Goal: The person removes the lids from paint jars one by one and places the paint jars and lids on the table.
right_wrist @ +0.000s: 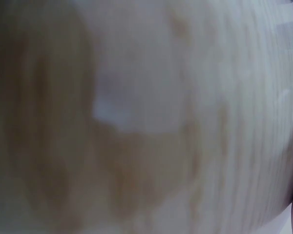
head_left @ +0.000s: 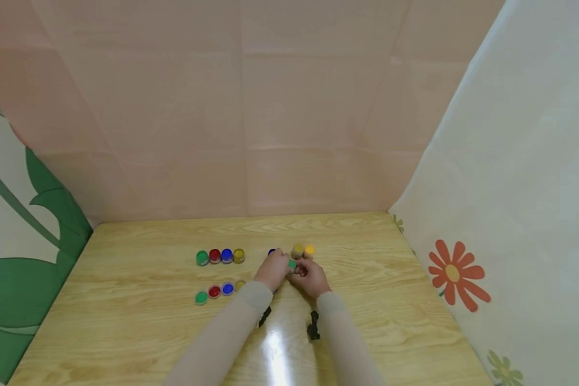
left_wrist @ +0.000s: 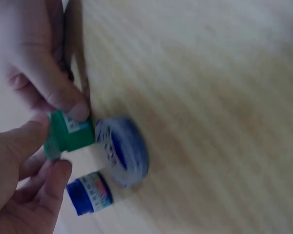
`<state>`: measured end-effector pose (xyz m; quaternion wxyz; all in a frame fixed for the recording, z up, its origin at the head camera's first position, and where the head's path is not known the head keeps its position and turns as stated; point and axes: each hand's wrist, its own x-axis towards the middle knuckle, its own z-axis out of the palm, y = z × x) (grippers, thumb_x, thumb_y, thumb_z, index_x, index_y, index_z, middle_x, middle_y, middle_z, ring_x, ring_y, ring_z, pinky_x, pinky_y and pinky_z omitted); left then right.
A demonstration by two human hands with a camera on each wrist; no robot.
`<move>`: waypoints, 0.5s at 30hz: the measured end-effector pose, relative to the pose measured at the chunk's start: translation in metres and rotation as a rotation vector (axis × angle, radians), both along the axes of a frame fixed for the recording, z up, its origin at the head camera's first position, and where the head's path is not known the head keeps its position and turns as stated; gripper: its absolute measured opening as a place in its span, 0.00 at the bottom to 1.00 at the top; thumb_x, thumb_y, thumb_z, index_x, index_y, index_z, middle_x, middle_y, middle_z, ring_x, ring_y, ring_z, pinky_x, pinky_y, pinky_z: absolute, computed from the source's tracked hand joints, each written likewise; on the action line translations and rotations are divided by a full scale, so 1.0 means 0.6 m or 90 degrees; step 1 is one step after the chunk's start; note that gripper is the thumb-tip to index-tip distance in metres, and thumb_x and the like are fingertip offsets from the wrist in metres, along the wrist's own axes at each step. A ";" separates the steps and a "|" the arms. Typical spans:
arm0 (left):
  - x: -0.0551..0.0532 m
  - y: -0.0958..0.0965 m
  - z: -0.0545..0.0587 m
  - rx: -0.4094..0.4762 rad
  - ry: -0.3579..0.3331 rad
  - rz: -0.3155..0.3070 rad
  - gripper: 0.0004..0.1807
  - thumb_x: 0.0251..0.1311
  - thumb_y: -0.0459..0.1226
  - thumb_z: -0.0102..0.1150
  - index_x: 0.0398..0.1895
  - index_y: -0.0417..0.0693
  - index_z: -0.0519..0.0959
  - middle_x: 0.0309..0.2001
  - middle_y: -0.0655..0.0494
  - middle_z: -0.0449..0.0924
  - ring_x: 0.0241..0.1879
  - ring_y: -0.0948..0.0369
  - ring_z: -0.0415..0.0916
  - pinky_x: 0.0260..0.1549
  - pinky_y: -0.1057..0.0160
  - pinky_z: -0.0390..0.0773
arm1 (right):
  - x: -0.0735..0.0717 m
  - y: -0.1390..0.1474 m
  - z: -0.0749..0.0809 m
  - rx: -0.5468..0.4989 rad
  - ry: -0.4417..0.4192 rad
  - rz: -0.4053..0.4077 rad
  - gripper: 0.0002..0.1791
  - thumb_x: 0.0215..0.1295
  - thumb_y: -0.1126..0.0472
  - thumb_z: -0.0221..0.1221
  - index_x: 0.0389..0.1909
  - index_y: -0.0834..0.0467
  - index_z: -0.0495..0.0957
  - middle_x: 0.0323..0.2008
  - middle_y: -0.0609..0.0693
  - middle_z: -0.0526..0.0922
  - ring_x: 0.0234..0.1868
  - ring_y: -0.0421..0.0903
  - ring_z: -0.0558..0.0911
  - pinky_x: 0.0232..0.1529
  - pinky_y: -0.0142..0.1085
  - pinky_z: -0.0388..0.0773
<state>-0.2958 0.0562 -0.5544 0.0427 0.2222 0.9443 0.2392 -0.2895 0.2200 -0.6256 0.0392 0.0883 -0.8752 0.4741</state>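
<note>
Both hands meet over the middle of the table around a small green paint jar (left_wrist: 74, 131) with a white label. My left hand (head_left: 273, 269) pinches its narrower end between thumb and fingers, while my right hand (head_left: 311, 277) grips the labelled body, thumb over the label. Beside the jar in the left wrist view are a shallow round blue tub (left_wrist: 123, 152) with a pale rim and a small labelled blue jar (left_wrist: 90, 193). The right wrist view is blurred, showing mostly tabletop.
Four-colour rows stand left of the hands: jars at the back, including a red jar (head_left: 214, 255), and flatter tubs in front, including a green tub (head_left: 201, 297). A dull yellow jar (head_left: 297, 251) and a brighter yellow jar (head_left: 309, 251) stand just beyond the hands.
</note>
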 end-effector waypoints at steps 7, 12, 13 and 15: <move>0.010 0.005 -0.012 -0.096 0.100 0.030 0.20 0.69 0.47 0.63 0.46 0.37 0.81 0.39 0.47 0.76 0.39 0.56 0.79 0.40 0.63 0.84 | -0.003 -0.003 0.002 0.015 0.008 -0.013 0.12 0.56 0.66 0.73 0.41 0.59 0.85 0.29 0.45 0.79 0.32 0.39 0.75 0.34 0.30 0.75; 0.006 -0.002 -0.004 -0.042 0.102 -0.022 0.18 0.67 0.42 0.66 0.53 0.40 0.83 0.47 0.47 0.80 0.48 0.52 0.79 0.49 0.59 0.83 | -0.001 0.001 0.004 0.024 0.007 0.001 0.13 0.57 0.65 0.72 0.43 0.60 0.84 0.30 0.46 0.79 0.32 0.39 0.75 0.34 0.30 0.75; 0.004 -0.005 -0.002 -0.028 0.100 -0.047 0.16 0.67 0.38 0.66 0.55 0.42 0.84 0.48 0.48 0.81 0.49 0.53 0.79 0.51 0.58 0.82 | -0.001 0.002 0.004 0.026 0.005 0.003 0.13 0.57 0.65 0.72 0.43 0.60 0.84 0.30 0.46 0.79 0.32 0.40 0.75 0.34 0.30 0.75; 0.000 -0.009 0.000 -0.003 0.096 -0.099 0.16 0.67 0.31 0.64 0.56 0.47 0.84 0.50 0.51 0.83 0.51 0.53 0.79 0.55 0.58 0.80 | 0.000 0.004 0.003 0.031 0.002 0.003 0.13 0.58 0.64 0.72 0.44 0.59 0.84 0.30 0.45 0.79 0.32 0.40 0.75 0.34 0.31 0.75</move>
